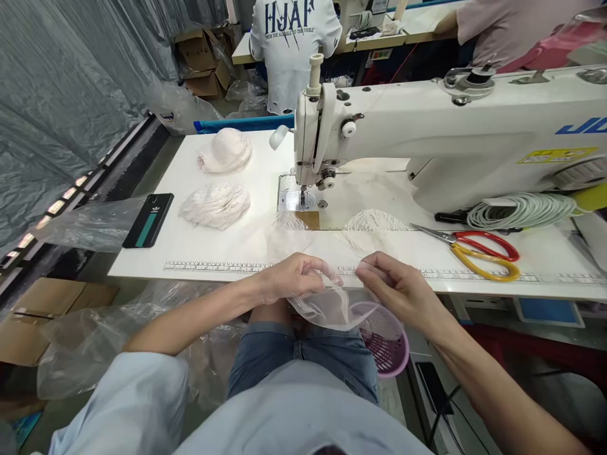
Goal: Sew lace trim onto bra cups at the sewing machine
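My left hand (293, 278) and my right hand (397, 285) hold a thin, see-through piece of white mesh fabric (327, 306) between them, just below the front edge of the white sewing table (227, 253). Both hands pinch its upper edge, fingers closed. The fabric sags down over my lap. Ahead stands a white sewing machine (427, 136), its needle foot (301, 196) over the metal plate. More lacy white pieces (374, 221) lie on the table near the needle.
Red and yellow scissors (478, 253) and a coil of white cord (521, 210) lie at right. Two white lace caps (215, 205) (226, 151) and a black phone (148, 220) lie at left. A purple basket (386, 341) sits under the table. People work behind.
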Demonstrator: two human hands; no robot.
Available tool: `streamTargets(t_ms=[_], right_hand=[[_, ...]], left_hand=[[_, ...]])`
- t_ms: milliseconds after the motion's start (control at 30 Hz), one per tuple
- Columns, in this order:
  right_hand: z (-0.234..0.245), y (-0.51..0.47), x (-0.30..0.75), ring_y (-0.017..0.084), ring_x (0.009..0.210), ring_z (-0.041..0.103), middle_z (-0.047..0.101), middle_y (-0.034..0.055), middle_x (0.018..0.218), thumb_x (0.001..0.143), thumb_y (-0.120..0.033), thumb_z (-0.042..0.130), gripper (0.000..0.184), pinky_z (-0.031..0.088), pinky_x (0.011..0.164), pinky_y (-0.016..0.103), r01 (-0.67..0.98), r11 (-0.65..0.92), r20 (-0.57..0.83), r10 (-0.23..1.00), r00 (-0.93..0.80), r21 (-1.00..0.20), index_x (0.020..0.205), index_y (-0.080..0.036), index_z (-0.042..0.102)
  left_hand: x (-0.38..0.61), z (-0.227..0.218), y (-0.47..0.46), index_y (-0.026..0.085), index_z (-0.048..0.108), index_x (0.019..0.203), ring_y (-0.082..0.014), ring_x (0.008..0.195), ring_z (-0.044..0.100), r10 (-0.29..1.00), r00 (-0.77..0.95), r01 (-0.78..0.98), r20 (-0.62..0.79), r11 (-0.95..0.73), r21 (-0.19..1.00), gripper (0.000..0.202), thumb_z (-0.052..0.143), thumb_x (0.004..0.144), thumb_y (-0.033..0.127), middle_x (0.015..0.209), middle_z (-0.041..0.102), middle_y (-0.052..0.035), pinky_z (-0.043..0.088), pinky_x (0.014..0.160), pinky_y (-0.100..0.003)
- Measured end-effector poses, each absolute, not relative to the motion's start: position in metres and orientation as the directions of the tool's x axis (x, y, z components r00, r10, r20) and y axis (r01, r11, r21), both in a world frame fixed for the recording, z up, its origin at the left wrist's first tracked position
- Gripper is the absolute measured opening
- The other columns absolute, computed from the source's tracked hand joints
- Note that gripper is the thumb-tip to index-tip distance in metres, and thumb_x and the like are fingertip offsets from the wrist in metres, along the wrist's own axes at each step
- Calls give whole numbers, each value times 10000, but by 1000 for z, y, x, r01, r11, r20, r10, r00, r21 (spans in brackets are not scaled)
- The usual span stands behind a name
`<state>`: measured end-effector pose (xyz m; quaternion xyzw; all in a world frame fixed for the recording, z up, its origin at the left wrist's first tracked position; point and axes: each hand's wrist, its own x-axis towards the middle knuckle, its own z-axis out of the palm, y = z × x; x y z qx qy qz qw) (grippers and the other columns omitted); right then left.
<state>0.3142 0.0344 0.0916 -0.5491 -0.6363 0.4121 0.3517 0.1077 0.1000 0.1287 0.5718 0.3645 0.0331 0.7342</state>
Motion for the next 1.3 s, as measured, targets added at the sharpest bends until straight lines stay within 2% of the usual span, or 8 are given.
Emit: streamTargets(t_ms=[433, 600, 667, 733, 800, 867, 1000, 1300], right_hand=[[77, 26, 363, 89, 482, 374, 420, -71, 534, 908, -436, 468, 261, 268, 449, 216, 371, -56, -109, 986, -124, -927, 791, -204, 442], [82, 63, 397, 106, 473, 400, 447, -60, 520, 883, -400, 490, 235, 304, 484, 231, 621, -22, 59, 992, 110, -784, 753, -209, 449], [76, 84, 410, 134, 496, 468, 512, -32, 546, 867, -360, 499, 183, 329, 511, 250, 780, -33, 147, 976, 160, -625, 772, -204, 479], [68, 96, 422, 176, 551, 541, 613, 27, 663, 867, -356, 495, 173, 335, 514, 271, 894, -47, 236, 957, 168, -446, 865, -186, 529], [59, 94, 435, 213, 660, 599, 667, 93, 867, 893, -372, 468, 244, 361, 533, 291, 949, -38, 349, 925, 152, -312, 985, -161, 551], [50, 79, 451, 244, 824, 616, 651, 128, 1011, 926, -376, 427, 291, 410, 615, 310, 973, -24, 452, 883, 128, -228, 1052, -146, 556], [35, 39, 479, 283, 939, 570, 637, 134, 1042, 940, -426, 401, 358, 411, 706, 350, 996, -67, 451, 888, 86, -58, 1065, -148, 589], [28, 37, 480, 269, 822, 519, 615, 137, 964, 906, -453, 454, 357, 384, 656, 355, 950, -299, 434, 870, 235, 84, 998, -156, 630]], left_hand=[[144, 122, 113, 102, 615, 891, -40, 393, 245, 437, 705, 471, -559, 300, 829, 188, 542, 745, 196, 395, 356, 97, 184, 421, -175], [188, 124, 158, 112, 605, 998, -75, 475, 403, 577, 692, 560, -434, -49, 827, 257, 491, 832, 271, 555, 475, 45, 334, 488, -196], [204, 120, 173, 126, 589, 1055, -139, 610, 523, 653, 686, 648, -319, -351, 676, 282, 464, 867, 295, 661, 563, -10, 425, 593, -265], [213, 113, 178, 114, 557, 1123, -231, 840, 578, 698, 707, 681, -119, -625, 381, 293, 468, 880, 251, 894, 630, -109, 456, 730, -370], [213, 103, 175, 116, 508, 1205, -296, 1064, 529, 622, 780, 614, 71, -782, 110, 333, 455, 877, 143, 1169, 572, -185, 423, 856, -449], [205, 91, 168, 152, 471, 1251, -290, 1175, 477, 469, 872, 476, 141, -879, -18, 410, 417, 860, 42, 1321, 489, -175, 385, 936, -461], [188, 67, 160, 166, 459, 1248, -258, 1186, 491, 300, 949, 306, 94, -951, -47, 480, 412, 812, -30, 1318, 507, -153, 382, 965, -443], [194, 64, 156, 150, 483, 1220, -259, 1154, 526, 316, 938, 332, 141, -937, -111, 480, 392, 795, -55, 1283, 547, -156, 422, 930, -420]])
